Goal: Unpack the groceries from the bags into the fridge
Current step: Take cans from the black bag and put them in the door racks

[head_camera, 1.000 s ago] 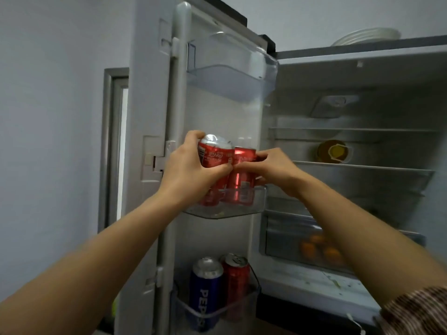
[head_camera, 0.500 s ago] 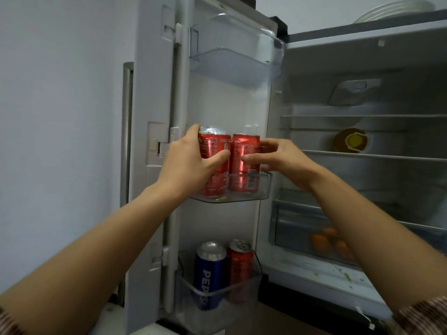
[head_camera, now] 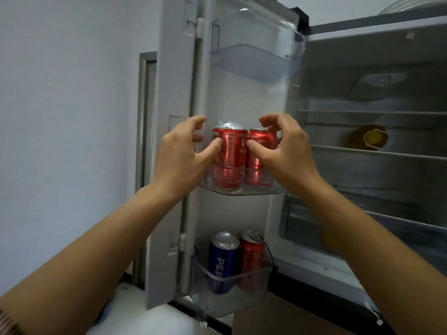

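Left hand (head_camera: 180, 153): fingers spread and lifted, only the thumb tip touching the left red can (head_camera: 231, 151). Right hand (head_camera: 285, 151): fingers arched loosely over the top, thumb tip on the right red can (head_camera: 260, 137); neither hand is clamped round its can. Both cans stand upright, side by side and touching or nearly so, in the middle door shelf (head_camera: 275, 187) of the open fridge door (head_camera: 242, 105). Judgement: placement is essentially done and the step in hand is the release. To do it well, check that each base sits flat behind the shelf's low front lip, then draw the hands straight back so the fingers do not catch the rims and tip a can. Containers: top door bin (head_camera: 254, 56) shows nothing in it. Lower door bin (head_camera: 229, 303) holds a blue Pepsi can (head_camera: 223, 259) and a second red can (head_camera: 251, 257), the latter tilted slightly. Inside the cabinet, a yellow-brown container (head_camera: 368, 139) sits on a glass shelf (head_camera: 411, 154); the crisper drawer (head_camera: 302, 221) is below, contents not legible.
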A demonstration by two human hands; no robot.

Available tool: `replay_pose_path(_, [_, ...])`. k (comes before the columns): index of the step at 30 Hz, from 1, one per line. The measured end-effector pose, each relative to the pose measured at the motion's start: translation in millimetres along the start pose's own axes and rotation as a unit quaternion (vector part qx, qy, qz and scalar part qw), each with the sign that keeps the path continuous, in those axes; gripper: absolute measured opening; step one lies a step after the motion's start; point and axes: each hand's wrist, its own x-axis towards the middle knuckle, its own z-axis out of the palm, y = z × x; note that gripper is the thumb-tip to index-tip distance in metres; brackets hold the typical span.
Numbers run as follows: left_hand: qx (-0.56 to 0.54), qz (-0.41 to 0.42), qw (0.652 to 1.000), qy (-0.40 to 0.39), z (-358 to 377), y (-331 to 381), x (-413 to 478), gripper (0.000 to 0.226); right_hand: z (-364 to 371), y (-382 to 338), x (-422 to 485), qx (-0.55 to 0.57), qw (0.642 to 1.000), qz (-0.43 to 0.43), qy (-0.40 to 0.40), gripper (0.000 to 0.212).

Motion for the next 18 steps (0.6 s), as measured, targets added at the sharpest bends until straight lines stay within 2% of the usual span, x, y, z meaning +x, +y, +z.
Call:
replay_pose_path(4, [0.030,-0.014,0.999,0.021,-43,-28,-15,0.039,25,-38,-20,0.031,0.998,-0.047,0.010,0.029])
replay_pose_path(7, [0.077,-0.041,0.996,0.008,-88,-61,-36,0.035,63,-75,-41,0.064,0.994,-0.083,-0.014,0.027])
replay_pose_path(13, [0.192,-0.150,0.969,-0.034,-215,-139,-98,0.033,189,-174,-99,0.086,0.981,-0.051,-0.168,0.031])
replay_pose_path(18, [0.263,-0.259,0.926,-0.074,-345,-199,-167,0.034,298,-277,-161,0.087,0.946,-0.019,-0.312,0.043])
